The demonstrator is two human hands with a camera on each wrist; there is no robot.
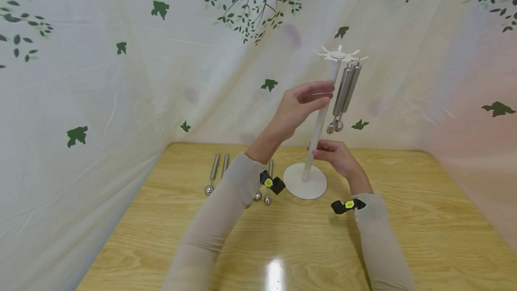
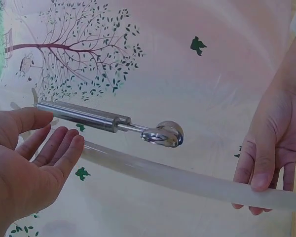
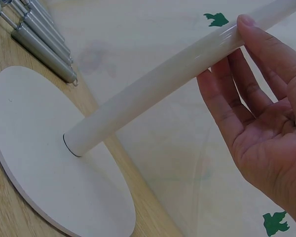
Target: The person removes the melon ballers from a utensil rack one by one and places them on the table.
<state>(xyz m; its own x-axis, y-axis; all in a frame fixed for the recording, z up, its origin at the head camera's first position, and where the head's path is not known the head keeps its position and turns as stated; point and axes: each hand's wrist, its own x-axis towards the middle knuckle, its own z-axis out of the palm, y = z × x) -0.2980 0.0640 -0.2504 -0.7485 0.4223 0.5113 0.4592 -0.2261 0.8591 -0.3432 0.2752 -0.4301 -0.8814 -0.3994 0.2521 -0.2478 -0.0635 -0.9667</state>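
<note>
A white stand (image 1: 318, 134) has a tall pole, a round base (image 3: 44, 153) on the table and a spoked top (image 1: 338, 55). Two steel utensils (image 1: 345, 91) with tubular handles and small rounded heads hang from the spokes on the right side. My left hand (image 1: 300, 102) is at the upper pole, fingers extended and thumb apart, with nothing gripped; in the left wrist view, this hand (image 2: 34, 163) overlaps the hanging handles' upper ends. Lower down, my right hand (image 1: 337, 158) pinches the pole between thumb and fingers, as the right wrist view shows (image 3: 266, 98).
Several similar steel utensils (image 1: 215, 167) lie on the wooden table (image 1: 307, 246) left of the base, partly hidden by my left forearm. A pale cloth backdrop (image 1: 226, 93) with printed leaves and birds rises behind the table and along its sides.
</note>
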